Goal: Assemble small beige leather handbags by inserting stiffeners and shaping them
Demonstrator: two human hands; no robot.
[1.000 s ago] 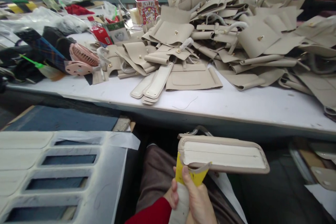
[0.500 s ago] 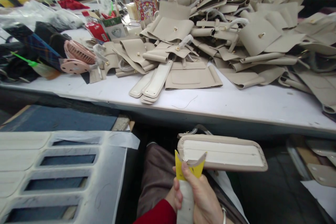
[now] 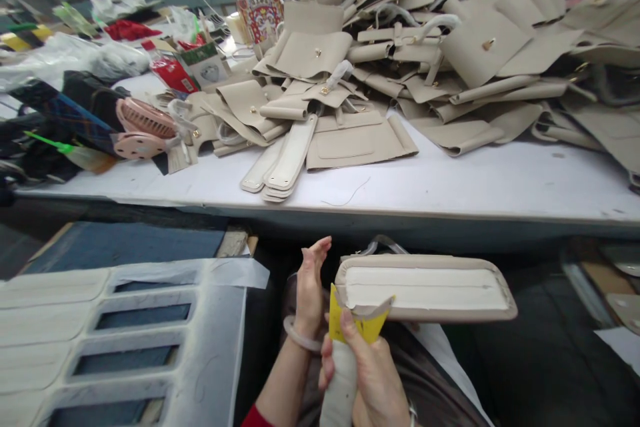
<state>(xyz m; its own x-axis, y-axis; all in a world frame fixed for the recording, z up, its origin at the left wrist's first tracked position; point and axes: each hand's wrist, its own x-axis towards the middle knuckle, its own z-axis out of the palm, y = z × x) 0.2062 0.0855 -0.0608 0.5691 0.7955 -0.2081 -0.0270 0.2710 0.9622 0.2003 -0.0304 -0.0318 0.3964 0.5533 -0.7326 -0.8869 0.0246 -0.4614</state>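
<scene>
Two hands work at the left end of a beige handbag (image 3: 425,288), which lies over the lap with its pale base panel showing. That turn seems meant to leave the panel exposed and put the clear-wrapped handle (image 3: 385,243) out of the way on the bag's far side.

The right hand (image 3: 373,373) is closed round the pale wrapped grip (image 3: 340,373) of a yellow-ended implement (image 3: 367,327), the thumb laid along the yellow part, presumably to steady it. The curved upper edge stands against the bag's near left corner in view; whether it touches cannot be told, nor exactly what the implement is. The left hand (image 3: 311,287) is just left of the bag, open, fingers extended, nothing visible in it; it looks free of any load.

Well left of the bag, cream strips (image 3: 40,317) sit in line with the openings of a translucent slotted sheet (image 3: 217,347), which probably keeps them evenly spaced. Beyond the bag, a white worktable (image 3: 450,180) bears heaped beige bag pieces (image 3: 480,47), likely a stock within reach. Beyond and left of the bag, stacked pale straps (image 3: 293,160) point their ends towards the table edge, perhaps for easy pickup.
</scene>
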